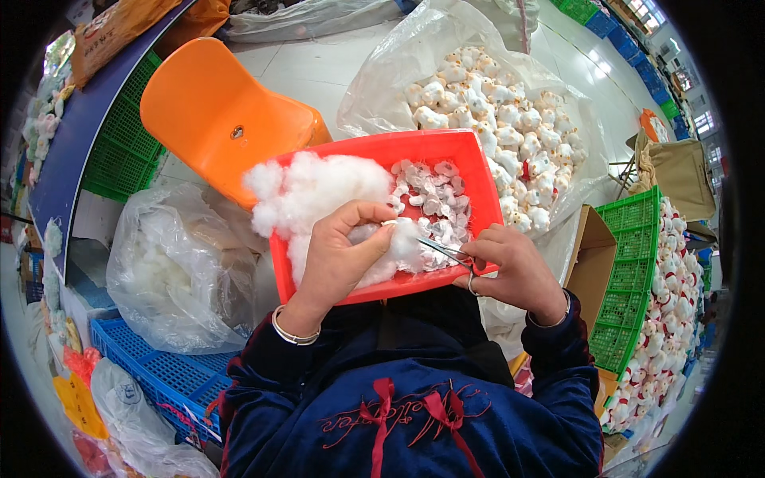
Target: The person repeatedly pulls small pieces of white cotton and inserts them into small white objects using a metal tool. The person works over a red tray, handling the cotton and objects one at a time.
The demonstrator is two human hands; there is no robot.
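A red plastic tray [470,163] rests on my lap. A heap of white stuffing fibre [311,187] fills its left side and several small unstuffed white toy skins [430,199] lie on its right. My left hand [339,255] pinches a small white piece with a tuft of fibre [402,239] over the tray's near side. My right hand [518,271] grips metal forceps [446,252] whose tips point left into that piece. A silver bangle sits on my left wrist.
An orange plastic chair [215,111] stands beyond the tray. A clear bag of small white stuffed toys [494,103] lies behind. Another bag of fibre [175,263] sits left on a blue crate [167,378]. A green crate [629,279] holds more toys at right.
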